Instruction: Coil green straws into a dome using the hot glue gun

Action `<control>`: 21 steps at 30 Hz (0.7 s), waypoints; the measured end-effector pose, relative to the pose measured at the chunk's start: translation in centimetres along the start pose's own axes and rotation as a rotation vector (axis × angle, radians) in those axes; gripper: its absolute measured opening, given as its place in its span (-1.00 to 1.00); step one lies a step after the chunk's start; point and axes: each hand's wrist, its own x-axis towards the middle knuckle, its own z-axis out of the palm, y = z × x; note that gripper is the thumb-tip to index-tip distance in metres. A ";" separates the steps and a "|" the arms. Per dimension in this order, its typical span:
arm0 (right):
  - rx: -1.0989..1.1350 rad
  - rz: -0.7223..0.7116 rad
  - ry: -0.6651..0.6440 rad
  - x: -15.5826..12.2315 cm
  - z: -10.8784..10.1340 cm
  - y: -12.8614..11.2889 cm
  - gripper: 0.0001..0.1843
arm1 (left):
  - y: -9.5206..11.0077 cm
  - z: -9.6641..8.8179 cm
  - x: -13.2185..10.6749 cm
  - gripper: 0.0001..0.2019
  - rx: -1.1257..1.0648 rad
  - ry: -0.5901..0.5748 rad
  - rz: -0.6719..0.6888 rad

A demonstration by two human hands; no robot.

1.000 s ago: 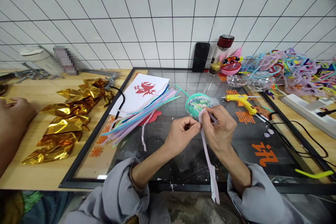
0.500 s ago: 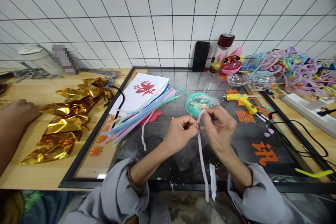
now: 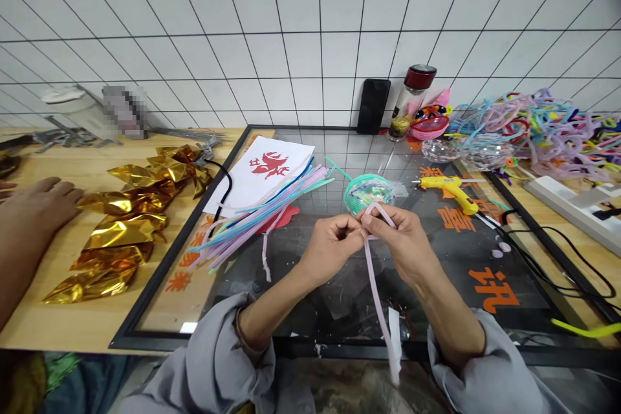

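A pale lilac pipe cleaner (image 3: 377, 294) is pinched between both hands, its long end hanging down past the table's front edge. My left hand (image 3: 328, 246) grips it with thumb and forefinger. Close against it, my right hand (image 3: 398, 236) pinches the same pipe cleaner, which makes a small bent loop above the fingertips. Just behind the hands lies a round clear piece ringed with green pipe cleaner (image 3: 369, 191). To the left, a bundle of pastel pipe cleaners (image 3: 264, 217) rests partly over a white sheet with a red print (image 3: 237, 168).
A yellow glue gun (image 3: 451, 191) lies to the right, near a white power strip (image 3: 575, 210) and cables. A tangled pipe-cleaner heap (image 3: 548, 129), a phone (image 3: 373, 105) and a bottle (image 3: 410, 103) stand behind. Gold foil (image 3: 121, 229) and another person's hand (image 3: 46, 207) are left.
My right hand has turned and come down against the left fingertips. The pipe cleaner's upper part now bends into a loop, and its hanging end has swung slightly right.
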 end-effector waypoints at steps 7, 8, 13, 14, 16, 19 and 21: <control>0.109 -0.018 0.039 -0.1 0.4 0.1 -0.61 | 0.1 0.1 -0.1 -0.74 -0.002 -0.009 -0.009; 0.136 -0.006 0.027 -0.1 0.4 0.1 -0.60 | 0.1 0.1 -0.1 -0.73 -0.002 -0.008 -0.009; 0.161 0.007 0.005 0.0 0.3 -0.2 -0.58 | 0.2 0.1 -0.2 -0.71 -0.021 0.017 -0.017; 0.154 0.000 0.011 0.0 0.2 -0.2 -0.61 | 0.2 0.2 -0.2 -0.71 -0.024 0.032 -0.024; 0.155 -0.027 0.055 0.0 0.0 -0.3 -0.68 | 0.1 0.2 -0.1 -0.71 -0.033 0.071 -0.045; 0.169 -0.120 0.188 -0.2 -0.5 -0.3 -0.69 | 0.1 0.1 0.0 -0.70 -0.059 0.131 -0.064; 0.160 -0.176 0.264 -0.4 -0.6 -0.4 -0.70 | 0.1 0.1 0.1 -0.70 -0.074 0.159 -0.062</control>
